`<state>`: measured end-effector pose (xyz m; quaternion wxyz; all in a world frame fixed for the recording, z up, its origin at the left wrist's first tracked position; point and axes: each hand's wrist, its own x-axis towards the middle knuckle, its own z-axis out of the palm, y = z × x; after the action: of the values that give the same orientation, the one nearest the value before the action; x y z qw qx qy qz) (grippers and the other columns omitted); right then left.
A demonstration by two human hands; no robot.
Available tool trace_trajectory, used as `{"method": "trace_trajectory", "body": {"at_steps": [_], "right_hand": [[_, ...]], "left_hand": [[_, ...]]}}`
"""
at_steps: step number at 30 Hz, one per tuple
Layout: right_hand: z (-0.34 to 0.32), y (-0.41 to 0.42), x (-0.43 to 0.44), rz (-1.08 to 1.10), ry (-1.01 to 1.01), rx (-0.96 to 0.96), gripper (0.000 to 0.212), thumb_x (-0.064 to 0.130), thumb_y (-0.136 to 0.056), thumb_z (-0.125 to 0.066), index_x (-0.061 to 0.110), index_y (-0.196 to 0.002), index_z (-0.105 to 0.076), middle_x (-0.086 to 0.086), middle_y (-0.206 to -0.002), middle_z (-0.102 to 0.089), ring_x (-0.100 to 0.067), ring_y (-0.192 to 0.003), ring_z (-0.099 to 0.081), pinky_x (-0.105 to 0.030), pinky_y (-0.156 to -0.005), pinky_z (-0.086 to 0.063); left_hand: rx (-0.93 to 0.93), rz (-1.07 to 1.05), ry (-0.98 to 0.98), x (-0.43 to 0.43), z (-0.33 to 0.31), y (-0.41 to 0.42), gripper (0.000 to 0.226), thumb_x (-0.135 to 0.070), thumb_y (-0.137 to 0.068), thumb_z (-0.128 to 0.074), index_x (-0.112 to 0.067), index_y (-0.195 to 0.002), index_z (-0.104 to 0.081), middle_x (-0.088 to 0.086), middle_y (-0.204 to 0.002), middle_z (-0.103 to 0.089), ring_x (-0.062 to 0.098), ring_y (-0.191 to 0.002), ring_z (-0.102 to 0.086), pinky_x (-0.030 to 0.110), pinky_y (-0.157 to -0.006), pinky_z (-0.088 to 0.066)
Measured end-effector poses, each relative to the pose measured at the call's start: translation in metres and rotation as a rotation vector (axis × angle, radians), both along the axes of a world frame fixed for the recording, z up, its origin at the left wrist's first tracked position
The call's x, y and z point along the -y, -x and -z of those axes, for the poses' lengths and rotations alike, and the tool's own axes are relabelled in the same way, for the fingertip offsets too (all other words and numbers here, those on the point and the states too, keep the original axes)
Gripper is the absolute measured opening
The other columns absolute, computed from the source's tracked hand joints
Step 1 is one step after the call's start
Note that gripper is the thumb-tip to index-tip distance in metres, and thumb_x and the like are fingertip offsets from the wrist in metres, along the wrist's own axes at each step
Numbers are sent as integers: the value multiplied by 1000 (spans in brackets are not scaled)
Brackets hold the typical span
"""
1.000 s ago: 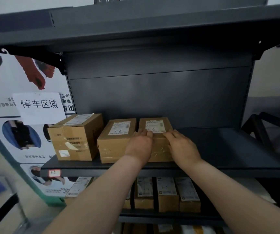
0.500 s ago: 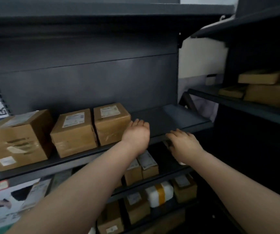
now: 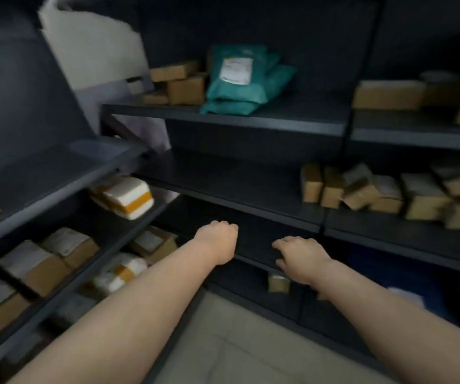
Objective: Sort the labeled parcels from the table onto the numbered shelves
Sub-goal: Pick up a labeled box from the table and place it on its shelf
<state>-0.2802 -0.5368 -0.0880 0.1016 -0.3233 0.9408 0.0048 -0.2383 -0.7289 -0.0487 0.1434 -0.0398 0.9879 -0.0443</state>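
Note:
Both my hands hang in front of me, holding nothing. My left hand (image 3: 217, 239) has its fingers loosely curled, and my right hand (image 3: 299, 257) has relaxed fingers pointing left. They float in front of a dark metal shelf unit (image 3: 251, 209) in the corner. Brown cardboard parcels (image 3: 372, 192) with labels sit in a row on the right shelf. Teal plastic mailers (image 3: 237, 79) lie stacked on the upper shelf. On the left rack lie a white parcel with orange tape (image 3: 125, 196) and several labeled boxes (image 3: 48, 259). The view is blurred.
A second shelf unit (image 3: 57, 184) runs along the left, meeting the other rack at the corner. More cardboard boxes (image 3: 179, 81) stand on the upper shelf beside the mailers. Beige floor tiles (image 3: 237, 342) show between the racks. One small box (image 3: 278, 282) sits low on the bottom shelf.
My hands left the box they pressed on the left rack's shelf and dropped away empty. The view swung right, toward the corner and the right-hand shelves.

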Motion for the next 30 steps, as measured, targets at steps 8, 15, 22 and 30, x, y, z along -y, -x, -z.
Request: {"method": "trace_trajectory", "body": {"at_steps": [8, 15, 22, 30], "right_hand": [[16, -79, -249, 506, -2, 42, 39, 35, -99, -42, 26, -137, -44, -3, -133, -51, -26, -118, -50, -40, -93, -41], [11, -159, -420, 997, 51, 55, 35, 37, -96, -44, 29, -129, -50, 0, -125, -54, -24, -115, -54, -40, -91, -45], [9, -210, -534, 1337, -5, 17, 34, 38, -96, -43, 27, -127, -51, -1, -122, -56, -24, -116, -56, -37, -89, -46], [-2, -248, -633, 1680, -17, -32, 29, 35, -92, -48, 26, -119, -56, 0, -119, -58, -24, -114, -57, -37, -87, -47]], "left_hand": [[120, 495, -82, -247, 30, 8, 41, -21, -98, -50, -13, -138, -45, 11, -129, -52, 28, -115, -51, 45, -94, -49], [157, 902, -60, -442, 33, 2, 34, -22, -98, -49, -13, -131, -51, 9, -126, -55, 28, -108, -55, 43, -87, -52], [146, 1192, -95, -608, 34, 1, 26, -27, -95, -54, -19, -119, -54, 9, -120, -58, 30, -107, -57, 39, -80, -46], [186, 1431, -98, -770, 18, 1, 41, -37, -98, -50, -16, -134, -49, 9, -129, -55, 31, -113, -56, 44, -92, -49]]}}
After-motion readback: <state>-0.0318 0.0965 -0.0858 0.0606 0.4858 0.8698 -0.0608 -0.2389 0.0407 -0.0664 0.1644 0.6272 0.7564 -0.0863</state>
